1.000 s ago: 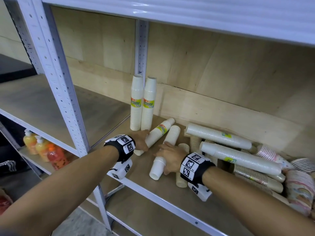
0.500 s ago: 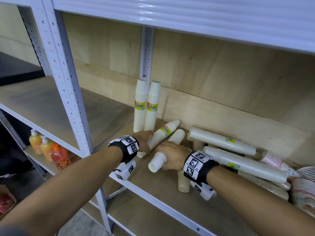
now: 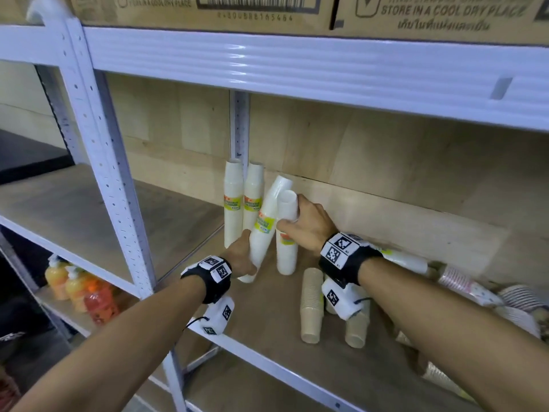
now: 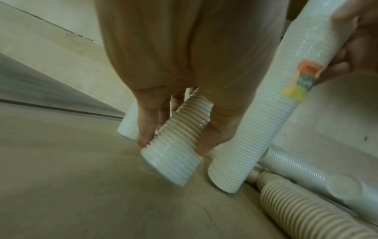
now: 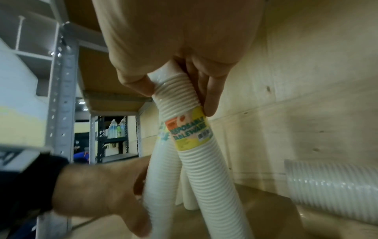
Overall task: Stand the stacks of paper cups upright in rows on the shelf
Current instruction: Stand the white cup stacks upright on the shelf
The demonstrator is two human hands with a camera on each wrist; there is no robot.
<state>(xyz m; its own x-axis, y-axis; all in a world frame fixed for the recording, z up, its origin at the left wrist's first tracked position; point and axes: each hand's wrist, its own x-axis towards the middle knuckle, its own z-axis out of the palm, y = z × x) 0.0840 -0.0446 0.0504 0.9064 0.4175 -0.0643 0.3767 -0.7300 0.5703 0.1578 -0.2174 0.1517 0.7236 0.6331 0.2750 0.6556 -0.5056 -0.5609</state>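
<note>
Two white cup stacks [image 3: 233, 203] [image 3: 253, 197] stand upright at the back of the wooden shelf [image 3: 267, 352], against the rear post. Just in front of them, my left hand [image 3: 242, 257] grips the lower end of a third white stack [image 3: 264, 230], which leans to the right with its base on the board. My right hand [image 3: 303, 224] holds a fourth white stack [image 3: 286, 248] near its top, almost upright. The left wrist view has my fingers [image 4: 143, 129] curled round the ribbed stack [image 4: 175, 142]. In the right wrist view my fingers [image 5: 210, 100] wrap the labelled stack [image 5: 192, 129].
Brown cup stacks [image 3: 312, 304] lie on the shelf under my right wrist. More white stacks [image 3: 407, 260] and patterned cups [image 3: 463, 283] lie heaped at the right. A perforated white post [image 3: 116, 188] stands at the left front. Coloured bottles [image 3: 80, 289] sit on the lower shelf.
Both stacks lay on the shelf under my hands before; now they are raised on end, the left one still leaning. My view has shifted upward.
</note>
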